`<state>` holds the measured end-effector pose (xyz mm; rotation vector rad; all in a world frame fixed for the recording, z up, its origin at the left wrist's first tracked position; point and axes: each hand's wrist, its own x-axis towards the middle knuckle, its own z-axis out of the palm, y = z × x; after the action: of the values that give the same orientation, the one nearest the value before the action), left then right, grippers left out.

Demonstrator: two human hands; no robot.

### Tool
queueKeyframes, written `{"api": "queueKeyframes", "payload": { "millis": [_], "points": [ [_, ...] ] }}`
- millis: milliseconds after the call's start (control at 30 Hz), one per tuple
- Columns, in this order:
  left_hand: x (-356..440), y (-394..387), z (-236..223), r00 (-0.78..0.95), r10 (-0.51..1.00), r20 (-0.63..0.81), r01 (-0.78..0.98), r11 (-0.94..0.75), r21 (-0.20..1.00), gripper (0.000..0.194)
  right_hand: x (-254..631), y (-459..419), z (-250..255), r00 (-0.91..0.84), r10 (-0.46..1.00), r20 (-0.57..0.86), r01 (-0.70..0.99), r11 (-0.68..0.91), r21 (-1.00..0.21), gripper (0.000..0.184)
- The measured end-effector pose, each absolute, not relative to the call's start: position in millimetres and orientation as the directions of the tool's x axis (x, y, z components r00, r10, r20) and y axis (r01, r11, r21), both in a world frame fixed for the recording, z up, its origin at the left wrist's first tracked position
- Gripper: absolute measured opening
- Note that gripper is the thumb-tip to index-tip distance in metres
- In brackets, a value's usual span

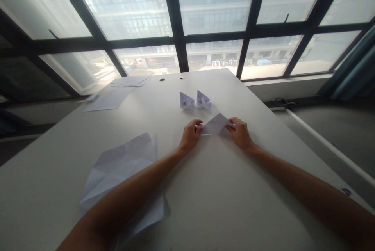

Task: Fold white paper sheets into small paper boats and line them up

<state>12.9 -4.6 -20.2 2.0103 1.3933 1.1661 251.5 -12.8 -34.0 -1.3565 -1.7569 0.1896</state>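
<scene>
Dark-framed windows are set across the background, w/ a blue curtain hung at far R; before them a white table is placed.

Central obj.: a folded paper triangle, held low over or on the tabletop, nearer the viewer than two paper boats; contact w/ the surface can't be told for certain. Its apex is pointed up & away from the wearer, toward the windows; its base is turned to the near side. Long axis is laid L–R, approx. crosswise to the table's length, btw. the two hands. One vertical crease is seen below the apex.

L hand: fingers curled, L corner pinched btw. thumb & fingertips. R hand: R corner gripped likewise, thumb on the near face; fingers behind the paper are partly hidden.

Just beyond, the L paper boat & R paper boat are stood side by side, close together, each w/ a tall peak at its L end. A creased paper sheet is spread at near L, partly covered by the L forearm. Flat paper sheets are laid at the table's far L.
</scene>
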Motion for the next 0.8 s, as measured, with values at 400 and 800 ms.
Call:
{"api": "queueKeyframes", "payload": {
  "millis": [400, 800],
  "points": [
    [6.4, 5.1, -23.8, 0.068, 0.931, 0.359, 0.396, -0.355, 0.847, 0.012, 250.9, -13.7, -30.1, 0.022, 0.823, 0.568, 0.621, 0.434, -0.652, 0.009],
    [8.9, 1.4, -25.8, 0.157, 0.928, 0.338, 0.499, -0.370, 0.783, 0.011, 251.3, -14.6, -30.1, 0.017, 0.851, 0.524, 0.538, 0.434, -0.723, 0.013]
  ]
}}
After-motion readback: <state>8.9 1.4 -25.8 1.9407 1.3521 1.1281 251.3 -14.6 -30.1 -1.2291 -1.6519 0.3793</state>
